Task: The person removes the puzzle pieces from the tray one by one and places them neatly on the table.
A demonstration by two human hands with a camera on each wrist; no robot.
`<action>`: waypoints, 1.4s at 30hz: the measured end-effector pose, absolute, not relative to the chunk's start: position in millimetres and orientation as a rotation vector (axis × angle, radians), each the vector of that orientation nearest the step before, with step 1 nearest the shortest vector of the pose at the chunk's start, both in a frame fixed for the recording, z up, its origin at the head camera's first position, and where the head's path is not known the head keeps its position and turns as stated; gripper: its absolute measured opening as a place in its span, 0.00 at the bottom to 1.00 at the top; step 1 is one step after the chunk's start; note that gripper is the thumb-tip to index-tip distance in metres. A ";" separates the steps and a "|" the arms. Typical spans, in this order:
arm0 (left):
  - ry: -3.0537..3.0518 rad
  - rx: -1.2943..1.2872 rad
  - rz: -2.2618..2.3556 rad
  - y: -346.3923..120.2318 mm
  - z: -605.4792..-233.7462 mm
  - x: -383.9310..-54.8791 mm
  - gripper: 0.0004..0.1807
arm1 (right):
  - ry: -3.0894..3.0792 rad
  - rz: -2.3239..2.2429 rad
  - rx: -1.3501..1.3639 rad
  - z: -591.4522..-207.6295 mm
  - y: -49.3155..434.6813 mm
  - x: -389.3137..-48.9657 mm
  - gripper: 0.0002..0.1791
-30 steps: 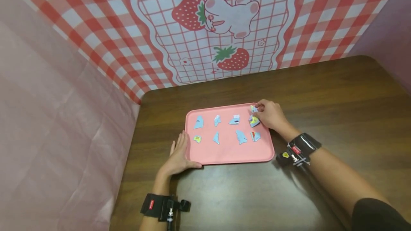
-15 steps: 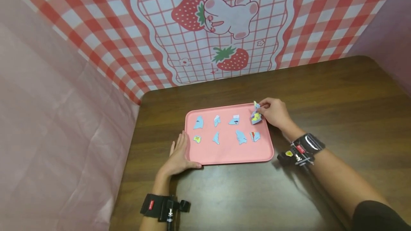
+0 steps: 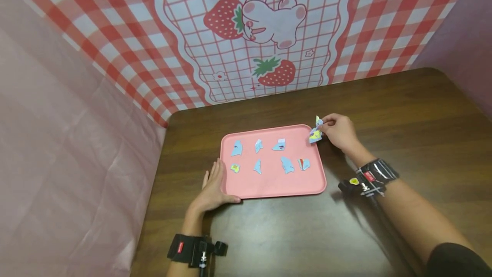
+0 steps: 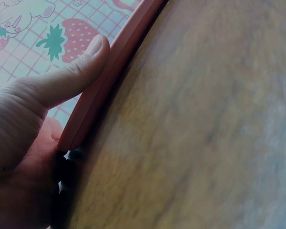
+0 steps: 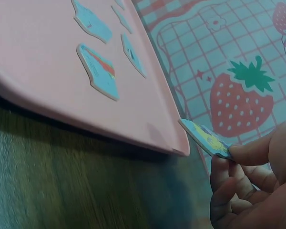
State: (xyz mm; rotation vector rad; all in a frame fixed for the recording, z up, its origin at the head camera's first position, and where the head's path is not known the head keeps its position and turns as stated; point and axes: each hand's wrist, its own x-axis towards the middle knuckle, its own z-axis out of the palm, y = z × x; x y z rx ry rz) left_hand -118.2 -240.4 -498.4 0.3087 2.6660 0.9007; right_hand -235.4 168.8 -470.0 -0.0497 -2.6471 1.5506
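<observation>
My right hand [image 3: 340,132] is at the tray's far right corner, pinching a yellow, purple and light-blue puzzle piece [image 3: 315,135] between thumb and fingers. In the right wrist view that thin piece [image 5: 205,138] is tilted, one end jutting past the fingertips near the tray's rim. My left hand [image 3: 210,192] rests at the near left corner of the pink tray [image 3: 273,185], fingers straight along its left side and thumb along the front edge. The left wrist view shows the thumb [image 4: 81,71] lying against the tray's rim.
Several puzzle pieces lie apart in two rough rows on the tray, among them a light-blue one [image 3: 287,165], one with a red stripe [image 3: 303,164] and a small yellow one [image 3: 235,168]. A strawberry-print cloth [image 3: 276,72] hangs behind the wooden table [image 3: 384,110].
My right hand has lifted the yellow-and-purple piece from the tray's far right and moved it rightward to the tray's edge. The left hand has stayed in place.
</observation>
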 end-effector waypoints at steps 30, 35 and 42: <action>2.668 0.306 0.923 -241.2 -501.5 -116.1 0.77 | -2.760 1.472 -0.226 -484.4 207.8 -238.7 0.12; 2.671 0.303 0.915 -241.3 -501.5 -115.8 0.77 | -2.827 1.313 -0.206 -487.2 210.4 -241.3 0.13; 2.673 0.310 0.903 -241.6 -500.5 -117.2 0.76 | -2.874 1.129 -0.205 -489.4 208.3 -243.9 0.14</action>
